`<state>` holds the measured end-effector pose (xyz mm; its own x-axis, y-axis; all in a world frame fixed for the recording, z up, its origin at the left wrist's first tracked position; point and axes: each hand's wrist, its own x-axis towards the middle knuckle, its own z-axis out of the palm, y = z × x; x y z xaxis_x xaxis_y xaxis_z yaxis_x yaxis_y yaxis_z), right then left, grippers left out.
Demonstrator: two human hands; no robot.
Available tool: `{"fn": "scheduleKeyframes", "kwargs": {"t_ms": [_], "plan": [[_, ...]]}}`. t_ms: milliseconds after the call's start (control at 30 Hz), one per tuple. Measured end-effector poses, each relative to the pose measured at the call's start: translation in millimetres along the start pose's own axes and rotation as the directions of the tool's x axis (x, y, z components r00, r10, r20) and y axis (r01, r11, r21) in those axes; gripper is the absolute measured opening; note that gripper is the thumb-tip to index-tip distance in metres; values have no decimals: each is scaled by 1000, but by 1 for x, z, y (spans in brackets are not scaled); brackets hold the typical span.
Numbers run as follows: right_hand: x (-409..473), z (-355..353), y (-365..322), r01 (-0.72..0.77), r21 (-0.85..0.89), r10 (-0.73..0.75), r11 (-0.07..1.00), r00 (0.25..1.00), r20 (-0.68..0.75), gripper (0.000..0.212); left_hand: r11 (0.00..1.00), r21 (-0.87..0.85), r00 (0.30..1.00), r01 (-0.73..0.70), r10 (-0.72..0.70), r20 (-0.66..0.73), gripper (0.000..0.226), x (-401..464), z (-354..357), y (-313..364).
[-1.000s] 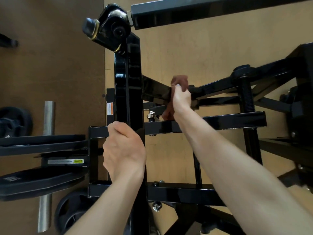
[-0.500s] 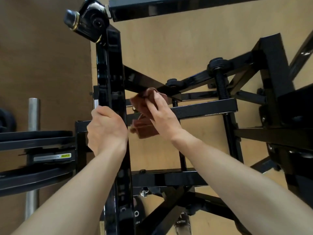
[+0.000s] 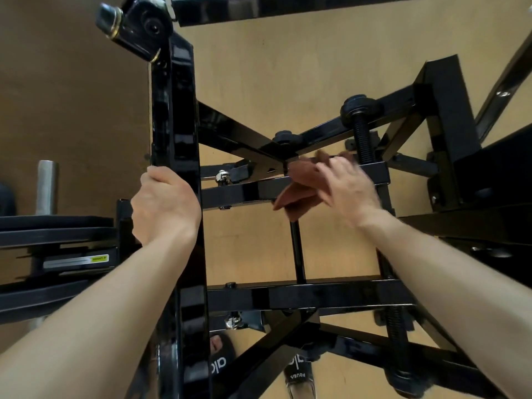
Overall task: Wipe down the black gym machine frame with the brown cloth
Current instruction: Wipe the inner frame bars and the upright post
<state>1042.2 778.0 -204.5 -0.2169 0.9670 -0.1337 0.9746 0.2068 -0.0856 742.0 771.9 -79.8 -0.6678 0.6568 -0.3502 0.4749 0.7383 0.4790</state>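
Right now the brown cloth [image 3: 299,194] lies draped over the upper horizontal crossbar [image 3: 244,192] of the black gym machine frame [image 3: 177,168], toward the bar's right end, with one corner hanging below the bar and another bit showing past my fingers on the far side. My right hand [image 3: 347,187] lies on top of it, fingers fairly straight and together, pressing the cloth onto the bar; the hand is blurred, so I cannot tell how the thumb sits. My left hand [image 3: 164,204] is wrapped around the thick upright beam on the left, fingers curled round its far edge. Just beyond the cloth two diagonal struts meet at a bolted joint [image 3: 283,138], and a threaded rod [image 3: 364,139] stands just right of my right hand. A second crossbar [image 3: 311,296] runs nearer to me. Left of the beam sit stacked weight plates [image 3: 54,231] and a silver peg [image 3: 47,187]. Underneath everything is tan floor [image 3: 288,67], with my sandals [image 3: 220,361] visible at the near edge.
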Motion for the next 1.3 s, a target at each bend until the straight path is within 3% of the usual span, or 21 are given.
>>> {"fn": "scheduleKeyframes", "kwargs": {"t_ms": [133,267,367,433,567,733,900,1000,1100,1300], "plan": [[-8,-2,43,-138,-75,136,988,990,-34,50,1000,-12,1000,-3,3,11,66,-1,-2,1],[0,8,-10,-212,-69,210,975,977,-33,58,1000,-5,1000,-6,6,7,65,3,1,-2],[21,23,-79,44,-89,-40,995,998,49,63,1000,12,1000,-17,17,6,66,7,4,-5],[40,41,-126,210,-85,-199,974,973,119,68,1000,19,1000,-23,23,-1,66,10,6,-8],[58,63,-167,356,-157,-319,921,922,219,83,999,24,999,-37,38,-28,66,12,8,-9],[46,36,-101,331,-44,-316,943,927,201,72,999,22,999,-36,36,-10,66,7,4,-7],[-7,-12,38,127,-200,-92,972,981,172,82,1000,11,999,-9,9,31,68,3,-2,0],[-18,-21,65,68,-274,-12,959,980,199,82,1000,8,1000,1,-1,29,67,1,-4,1],[-10,-2,35,48,-313,7,949,985,172,85,1000,7,1000,-6,6,21,66,2,-1,0],[40,35,-96,364,-220,-302,905,915,269,87,1000,13,1000,-14,14,2,66,8,2,-5]]}}
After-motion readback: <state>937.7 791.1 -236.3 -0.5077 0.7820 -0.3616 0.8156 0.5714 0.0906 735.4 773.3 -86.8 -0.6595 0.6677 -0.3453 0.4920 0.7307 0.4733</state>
